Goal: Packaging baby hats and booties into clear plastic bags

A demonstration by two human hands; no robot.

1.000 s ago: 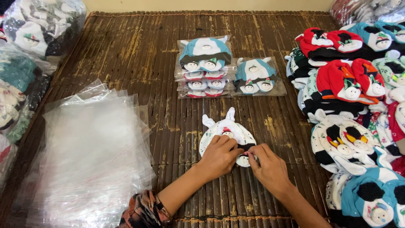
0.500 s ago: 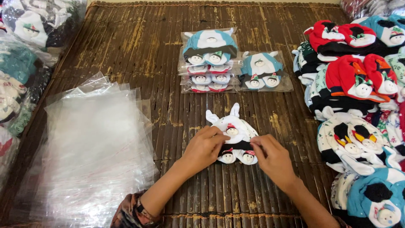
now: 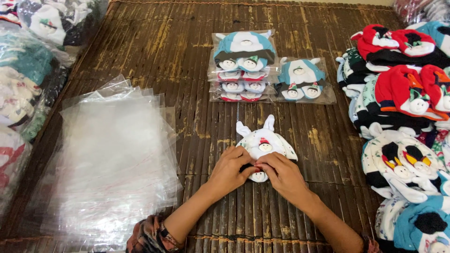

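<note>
Left hand (image 3: 229,169) and right hand (image 3: 281,175) side by side, fingertips pinching the lower edge of one white eared hat (image 3: 265,143) on the mat (image 3: 187,56), two bagged hat stacks (image 3: 243,65) beyond, clear bags (image 3: 112,159) left of the hands, loose hats (image 3: 403,93) right.

Bare forearms; left arm (image 3: 187,218) wears patterned dark-and-reddish sleeve pushed up, dark wristband at cuff.

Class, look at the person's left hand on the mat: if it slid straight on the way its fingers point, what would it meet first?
The left hand points up and to the right. It would meet first the white knitted baby hat with two ears, which its fingers already touch. Past that lies bare brown bamboo mat, as far as the view shows.
</note>
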